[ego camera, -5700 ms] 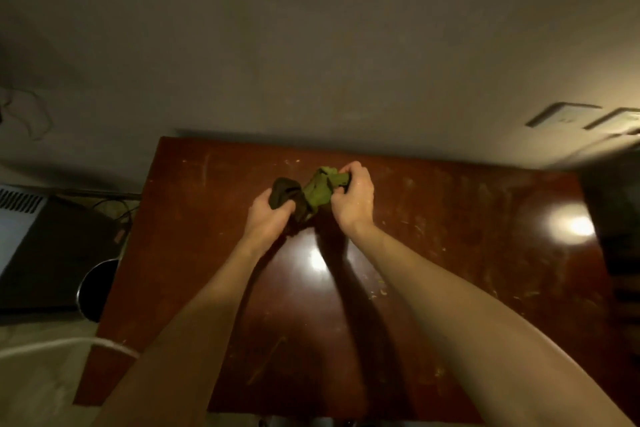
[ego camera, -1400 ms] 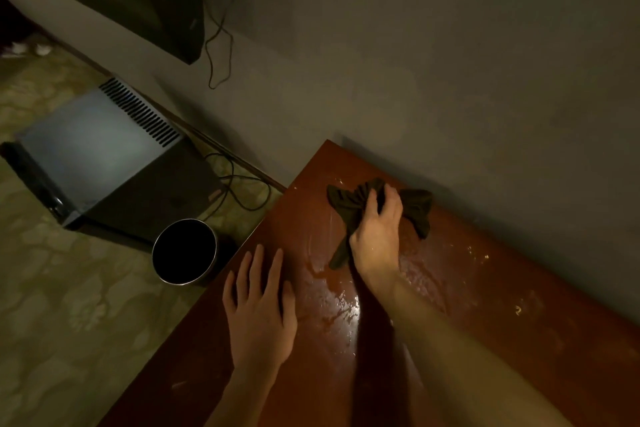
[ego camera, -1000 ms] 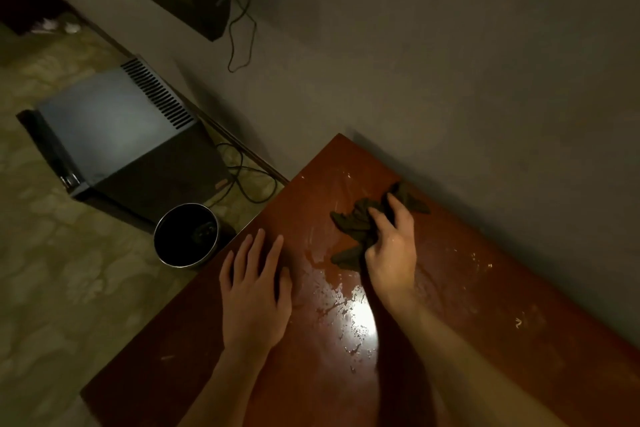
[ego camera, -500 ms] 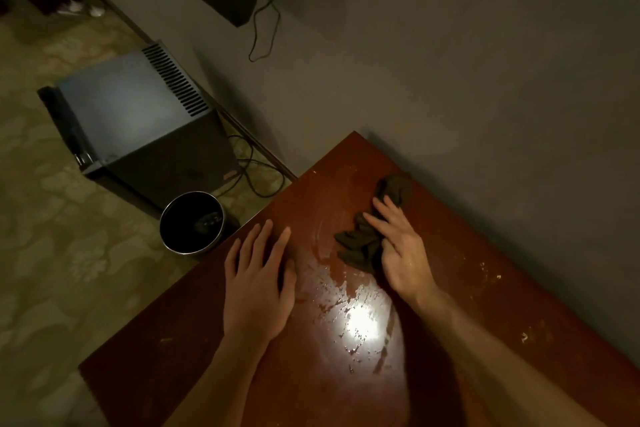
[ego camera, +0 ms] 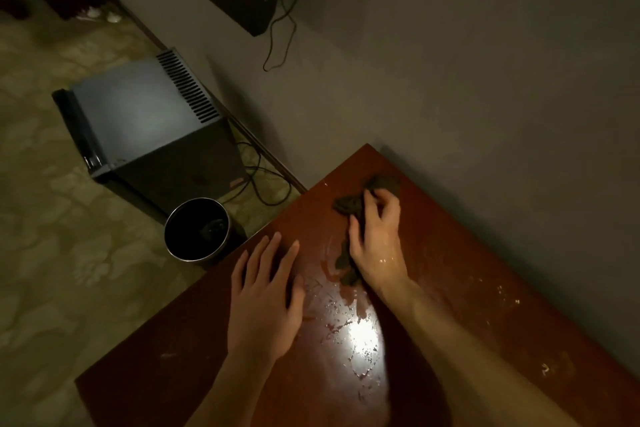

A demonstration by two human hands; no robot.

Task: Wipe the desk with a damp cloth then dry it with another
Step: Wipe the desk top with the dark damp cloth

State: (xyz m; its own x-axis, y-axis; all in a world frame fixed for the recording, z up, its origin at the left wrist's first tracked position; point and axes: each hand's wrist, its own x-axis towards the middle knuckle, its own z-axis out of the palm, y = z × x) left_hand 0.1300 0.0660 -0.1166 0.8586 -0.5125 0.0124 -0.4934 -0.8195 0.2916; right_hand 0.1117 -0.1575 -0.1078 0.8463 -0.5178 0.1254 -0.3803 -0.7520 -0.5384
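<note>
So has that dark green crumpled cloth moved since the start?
Yes. The dark green crumpled cloth has gone left along the red-brown wooden desk, from nearer its middle to its far left corner by the wall, under the right hand.

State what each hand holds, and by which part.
The right hand grips the cloth at its middle, pressing it on the desk. The left hand holds nothing; it rests flat on the desk.

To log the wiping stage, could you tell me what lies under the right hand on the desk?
The right hand grips a dark crumpled cloth; its ends stick out ahead of the hand and by the wrist. Its middle and the desk beneath are covered.
</note>
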